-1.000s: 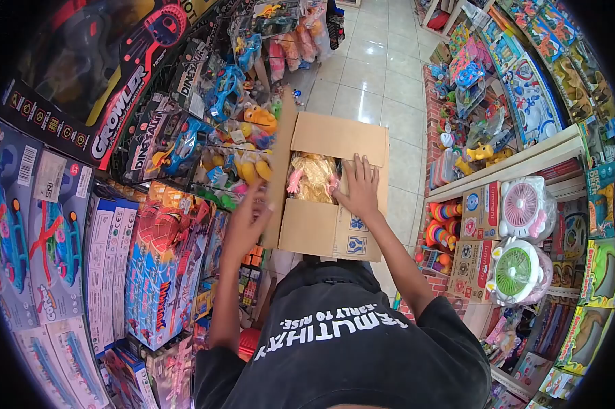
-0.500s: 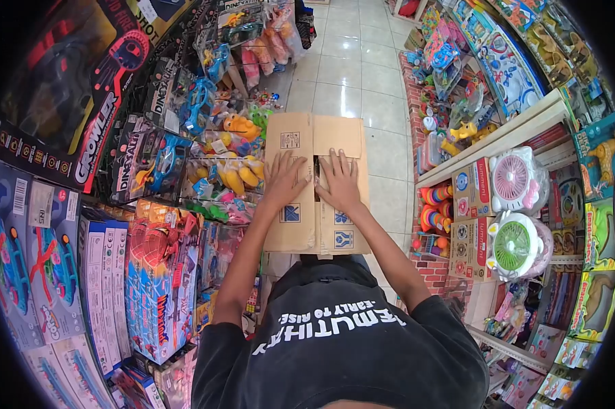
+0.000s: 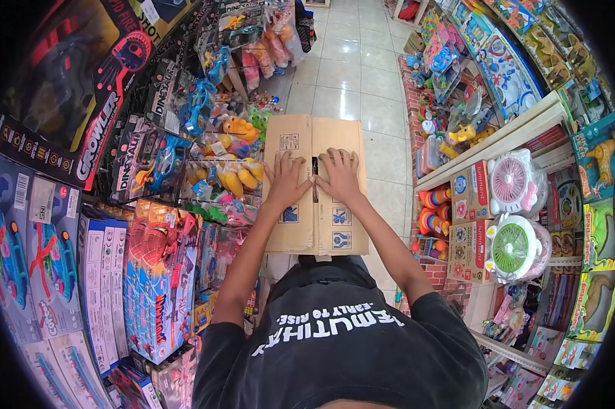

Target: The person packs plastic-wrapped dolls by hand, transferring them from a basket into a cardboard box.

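As I watch the cardboard box (image 3: 326,228), the left hand (image 3: 285,181) and right hand (image 3: 340,178) rest atop it, flanking its gap (image 3: 315,166); both are loosely spread, gripping nothing.

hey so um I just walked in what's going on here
A person in a toy aisle has both hands on top of a cardboard box. The left hand rests on one flap, the right hand on the other. The flaps are folded in, with a narrow gap between them near the thumbs.
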Motion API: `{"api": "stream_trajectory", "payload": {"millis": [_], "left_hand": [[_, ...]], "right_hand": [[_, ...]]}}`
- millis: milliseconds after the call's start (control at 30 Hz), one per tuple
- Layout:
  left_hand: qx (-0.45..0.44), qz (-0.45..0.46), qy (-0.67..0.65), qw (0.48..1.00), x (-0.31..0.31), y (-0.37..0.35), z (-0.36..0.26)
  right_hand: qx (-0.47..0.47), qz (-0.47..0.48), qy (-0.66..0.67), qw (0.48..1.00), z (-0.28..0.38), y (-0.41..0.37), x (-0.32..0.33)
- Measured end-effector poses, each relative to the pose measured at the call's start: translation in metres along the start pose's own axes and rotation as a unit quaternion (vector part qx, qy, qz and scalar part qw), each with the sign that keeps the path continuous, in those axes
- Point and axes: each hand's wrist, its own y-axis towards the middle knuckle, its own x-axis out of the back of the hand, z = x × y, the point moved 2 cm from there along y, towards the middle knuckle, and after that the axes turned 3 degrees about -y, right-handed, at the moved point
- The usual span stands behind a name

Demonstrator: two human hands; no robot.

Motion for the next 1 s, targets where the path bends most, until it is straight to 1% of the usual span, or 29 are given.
{"api": "stream_trajectory", "payload": {"millis": [100,167,200,267,367,400,467,500,567,667,700,767,800,867,933,1000], "left_hand": [[-0.003,0.005,-0.001,1.000,0.002,-0.002,0.001],[-0.004,0.033,-0.010,0.999,0.006,-0.003,0.001],[0.000,0.033,-0.008,0.999,0.008,-0.003,0.003],[-0.011,0.037,-0.017,0.999,0.006,-0.005,0.008],[-0.020,0.057,-0.007,0.998,0.010,-0.006,0.005],[-0.019,0.057,-0.008,0.998,0.013,-0.005,0.005],[-0.015,0.100,-0.031,0.994,0.020,-0.004,0.005],[-0.012,0.104,-0.030,0.994,0.024,-0.005,0.005],[-0.039,0.151,-0.053,0.986,0.029,-0.004,0.005],[-0.047,0.177,-0.031,0.983,0.030,-0.009,0.001],[-0.044,0.178,-0.030,0.983,0.028,-0.010,-0.002],[-0.021,0.183,-0.007,0.983,0.032,-0.009,-0.015],[-0.023,0.185,-0.006,0.982,0.032,-0.009,-0.014],[-0.023,0.166,-0.008,0.986,0.032,-0.004,-0.016],[-0.018,0.171,-0.012,0.985,0.041,-0.002,-0.021],[-0.011,0.179,-0.014,0.984,0.047,-0.002,-0.016]], "right_hand": [[0.001,-0.025,0.008,1.000,0.002,-0.009,-0.009],[0.005,-0.053,-0.013,0.998,0.010,-0.016,-0.010],[0.008,-0.052,-0.010,0.999,0.013,-0.022,-0.009],[0.017,0.034,0.039,0.998,0.024,-0.038,0.000],[0.010,0.018,0.068,0.997,0.032,-0.054,0.001],[0.010,0.019,0.068,0.997,0.031,-0.054,0.001],[0.008,0.038,0.081,0.996,0.035,-0.054,0.005],[0.007,0.041,0.084,0.996,0.037,-0.056,0.003],[0.022,0.051,0.063,0.996,0.039,-0.058,-0.002],[0.047,0.053,0.049,0.996,0.041,-0.065,-0.006],[0.048,0.055,0.052,0.996,0.040,-0.067,-0.007],[0.040,0.088,0.060,0.994,0.042,-0.065,-0.003],[0.040,0.101,0.065,0.992,0.043,-0.063,0.000],[0.045,0.106,0.065,0.991,0.042,-0.063,0.004],[0.052,0.112,0.065,0.990,0.045,-0.064,0.007],[0.061,0.099,0.056,0.992,0.054,-0.065,0.009]]}}
